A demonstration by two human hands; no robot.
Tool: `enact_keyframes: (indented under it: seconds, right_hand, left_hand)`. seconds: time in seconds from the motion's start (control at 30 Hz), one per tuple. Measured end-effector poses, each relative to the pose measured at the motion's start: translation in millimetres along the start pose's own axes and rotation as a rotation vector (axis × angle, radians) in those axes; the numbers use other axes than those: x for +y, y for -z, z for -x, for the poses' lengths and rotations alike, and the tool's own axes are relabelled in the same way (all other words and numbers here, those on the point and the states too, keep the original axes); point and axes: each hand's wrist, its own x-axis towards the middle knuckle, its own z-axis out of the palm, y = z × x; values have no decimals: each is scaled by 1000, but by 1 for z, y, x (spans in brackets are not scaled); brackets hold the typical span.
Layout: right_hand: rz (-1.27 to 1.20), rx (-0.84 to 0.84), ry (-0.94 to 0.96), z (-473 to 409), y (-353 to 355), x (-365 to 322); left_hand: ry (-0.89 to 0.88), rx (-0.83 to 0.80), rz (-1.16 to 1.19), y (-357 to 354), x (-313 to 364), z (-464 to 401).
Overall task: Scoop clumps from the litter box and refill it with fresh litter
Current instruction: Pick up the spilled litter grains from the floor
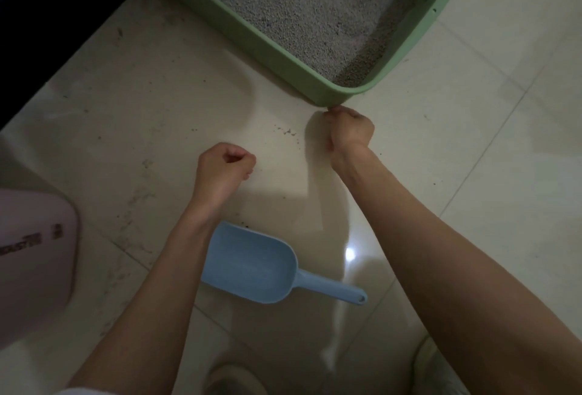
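A green litter box (277, 58) holding grey litter (302, 7) stands on the tiled floor at the top, its near corner pointing at me. My right hand (349, 130) is curled, and its fingertips meet the floor right at the foot of that corner; nothing shows between them. To the left, my left hand (223, 168) hovers over the floor as a closed fist with nothing visible in it. A light blue scoop (252, 265) lies empty on the floor below my left hand, handle pointing right.
A pale pink container (34, 256) with printed lettering stands at the left edge. Dark furniture (47, 32) fills the upper left. Scattered litter grains (288, 133) dot the tiles between my hands. My shoes (234, 379) show at the bottom.
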Motion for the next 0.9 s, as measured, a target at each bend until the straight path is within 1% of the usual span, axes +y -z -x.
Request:
enact_keyframes:
  seconds: [0.07, 0.1, 0.17, 0.3, 0.33, 0.4, 0.43, 0.53, 0.6, 0.67, 0.7, 0.77, 0.9]
  right_hand:
    - [-239, -52, -171, 9, -3, -3]
    - [-295, -82, -201, 12, -3, -1]
    - [-316, -152, -207, 15, -1, 2]
    - [-245, -315, -216, 19, 7, 7]
    - [-224, -324, -197, 19, 10, 8]
    - [-143, -275, -96, 15, 17, 11]
    - [-38, -246, 5, 14, 19, 13]
    - [461, -184, 404, 10, 22, 17]
    - [698, -214, 587, 10, 18, 18]
    - [876, -256, 762, 10, 8, 19]
    - [941, -255, 822, 8, 3, 20]
    - [1049, -252, 874, 4, -4, 18]
    - [1179, -208, 909, 0, -9, 12]
  left_hand:
    - [16, 16, 51, 2, 0, 0]
    - [15, 22, 59, 2, 0, 0]
    - [13, 32, 63, 2, 0, 0]
    - [20, 40, 47, 2, -1, -1]
    - [22, 40, 46, 1, -2, -1]
    - [24, 26, 50, 1, -2, 0]
    - [25, 12, 51, 1, -1, 0]
    - [40, -25, 43, 2, 2, 3]
    - [85, -27, 58, 1, 6, 3]
    - [126, -26, 81, 1, 8, 4]
    - [126, -29, 71, 1, 8, 4]
    - [77, -34, -18, 3, 5, 6]
    - [-72, -6, -347, 3, 0, 8]
